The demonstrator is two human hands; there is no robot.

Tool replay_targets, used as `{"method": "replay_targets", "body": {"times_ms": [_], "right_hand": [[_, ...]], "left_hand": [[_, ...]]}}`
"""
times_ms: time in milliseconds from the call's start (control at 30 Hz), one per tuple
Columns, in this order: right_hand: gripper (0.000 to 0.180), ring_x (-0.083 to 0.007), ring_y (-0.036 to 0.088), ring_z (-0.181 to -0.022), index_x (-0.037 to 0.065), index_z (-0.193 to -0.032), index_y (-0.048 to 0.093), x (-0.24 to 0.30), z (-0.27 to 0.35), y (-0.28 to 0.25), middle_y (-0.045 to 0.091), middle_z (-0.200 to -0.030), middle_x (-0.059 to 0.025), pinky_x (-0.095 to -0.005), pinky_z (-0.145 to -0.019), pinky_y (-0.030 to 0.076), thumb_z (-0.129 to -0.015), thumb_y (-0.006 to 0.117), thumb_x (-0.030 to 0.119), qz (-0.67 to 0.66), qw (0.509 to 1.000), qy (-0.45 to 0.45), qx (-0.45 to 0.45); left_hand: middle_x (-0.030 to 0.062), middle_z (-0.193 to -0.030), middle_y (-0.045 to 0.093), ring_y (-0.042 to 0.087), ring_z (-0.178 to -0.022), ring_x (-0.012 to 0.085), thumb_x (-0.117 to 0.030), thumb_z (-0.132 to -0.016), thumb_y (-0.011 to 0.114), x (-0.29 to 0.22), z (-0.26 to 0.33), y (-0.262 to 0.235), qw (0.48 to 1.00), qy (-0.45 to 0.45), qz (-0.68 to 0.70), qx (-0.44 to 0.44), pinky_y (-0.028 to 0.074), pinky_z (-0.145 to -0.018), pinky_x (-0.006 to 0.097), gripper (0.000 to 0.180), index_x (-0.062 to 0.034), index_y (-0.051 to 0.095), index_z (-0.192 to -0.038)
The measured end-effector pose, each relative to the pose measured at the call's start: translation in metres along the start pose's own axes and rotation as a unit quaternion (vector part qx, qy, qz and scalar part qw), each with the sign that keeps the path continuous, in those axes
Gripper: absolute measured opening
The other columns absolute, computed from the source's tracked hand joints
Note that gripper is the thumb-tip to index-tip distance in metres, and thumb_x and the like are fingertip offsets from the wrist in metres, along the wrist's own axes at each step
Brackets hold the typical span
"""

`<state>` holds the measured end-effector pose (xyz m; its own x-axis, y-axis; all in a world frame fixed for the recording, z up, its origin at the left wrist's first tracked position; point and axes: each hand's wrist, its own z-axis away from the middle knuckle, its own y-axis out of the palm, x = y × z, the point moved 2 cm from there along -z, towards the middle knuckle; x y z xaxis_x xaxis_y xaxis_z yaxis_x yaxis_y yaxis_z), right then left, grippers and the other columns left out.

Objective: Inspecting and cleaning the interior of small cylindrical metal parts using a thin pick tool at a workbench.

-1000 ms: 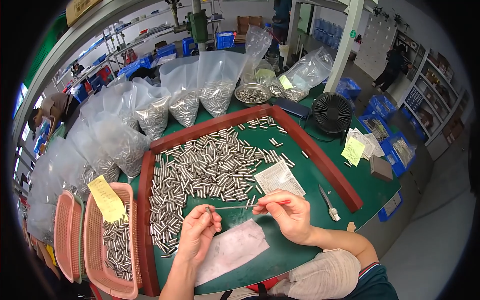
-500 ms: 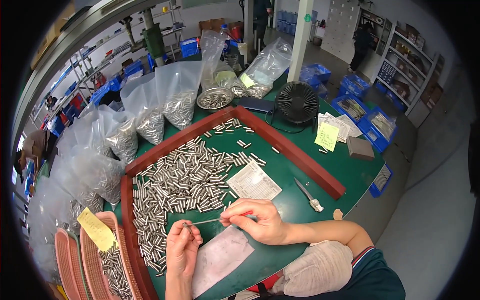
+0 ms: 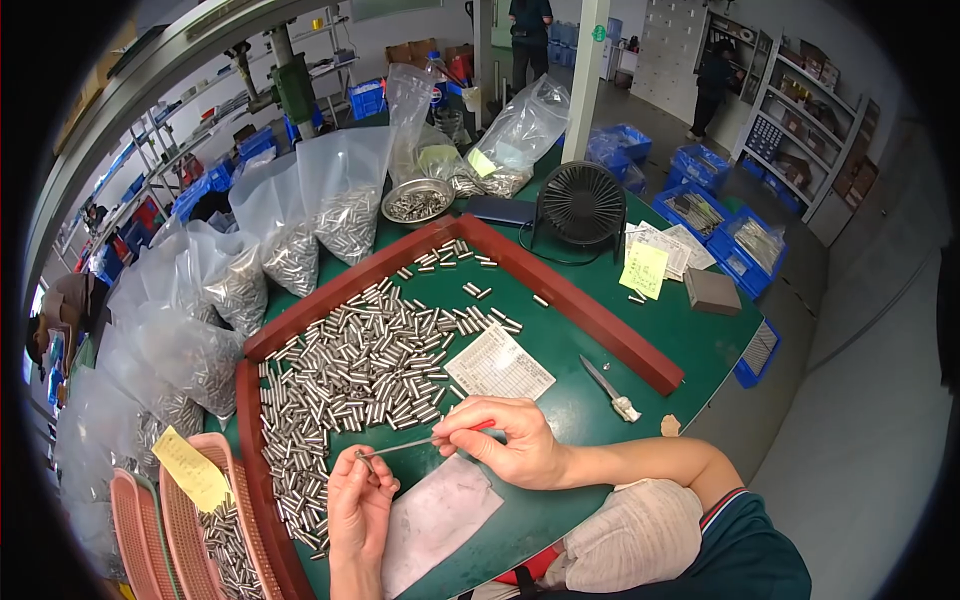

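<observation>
My right hand [image 3: 512,442] grips a slim metal rod tool [image 3: 405,445] by its red handle. The tool slants down to the left, and its tip meets a small metal piece [image 3: 363,456] pinched between the thumb and fingertips of my left hand [image 3: 360,505]. That piece is mostly covered by the fingers, so its exact shape is unclear. Just beyond both hands spreads a heap of short steel pins [image 3: 370,350]. A stained whitish cloth or sheet [image 3: 440,525] lies beneath, between my forearms.
A dark red frame [image 3: 590,310] borders the pins. A printed paper [image 3: 500,362] and a knife [image 3: 606,385] lie inside it. Beyond stand a black fan [image 3: 580,205], a metal bowl [image 3: 417,218] and filled plastic bags [image 3: 345,210]. Pink baskets [image 3: 190,515] sit at left.
The whole view has shifted slightly left. Both hands keep their grips, and the tool's tip stays at the small metal piece. A person in the background shows more fully.
</observation>
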<state>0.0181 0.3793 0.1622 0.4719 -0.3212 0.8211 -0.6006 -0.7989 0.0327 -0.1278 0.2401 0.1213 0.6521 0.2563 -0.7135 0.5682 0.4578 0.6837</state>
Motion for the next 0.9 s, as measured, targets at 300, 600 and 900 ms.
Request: {"method": "replay_targets", "body": {"times_ms": [300,600,900], "right_hand": [[0.011,-0.0148,0.061,-0.065,-0.002,-0.090,0.061,0.002,0.002,-0.005,0.061,-0.078,-0.0097,-0.0233,-0.056,0.048,-0.080,0.056,-0.003,0.015,1.000,-0.006,-0.009],[0.014,-0.0181,0.062,-0.066,-0.003,-0.086,0.060,0.000,-0.004,-0.001,0.063,-0.077,-0.0130,-0.0257,-0.058,0.049,-0.074,0.057,-0.010,0.085,0.996,-0.015,0.023],[0.025,-0.0103,0.046,-0.053,0.002,-0.072,0.045,-0.013,0.011,-0.008,0.047,-0.067,-0.0059,-0.0216,-0.049,0.039,-0.093,0.043,0.017,-0.024,0.982,0.154,-0.108]], "left_hand": [[0.0048,-0.077,0.056,0.052,-0.067,0.0120,-0.012,-0.085,0.055,0.003,-0.001,0.003,1.000,-0.002,0.011,0.003,0.045,-0.063,0.026,0.013,-0.0037,0.053,-0.095],[0.0047,-0.079,0.054,0.050,-0.070,0.0127,-0.016,-0.081,0.062,-0.001,-0.003,-0.002,0.999,0.005,-0.028,0.032,0.042,-0.066,0.026,0.022,-0.0038,0.053,-0.097],[0.0070,-0.088,0.059,0.058,-0.081,0.0120,-0.007,-0.083,0.058,0.000,0.001,0.002,0.989,0.041,-0.076,0.120,0.047,-0.072,0.024,0.015,-0.0026,0.052,-0.096]]}}
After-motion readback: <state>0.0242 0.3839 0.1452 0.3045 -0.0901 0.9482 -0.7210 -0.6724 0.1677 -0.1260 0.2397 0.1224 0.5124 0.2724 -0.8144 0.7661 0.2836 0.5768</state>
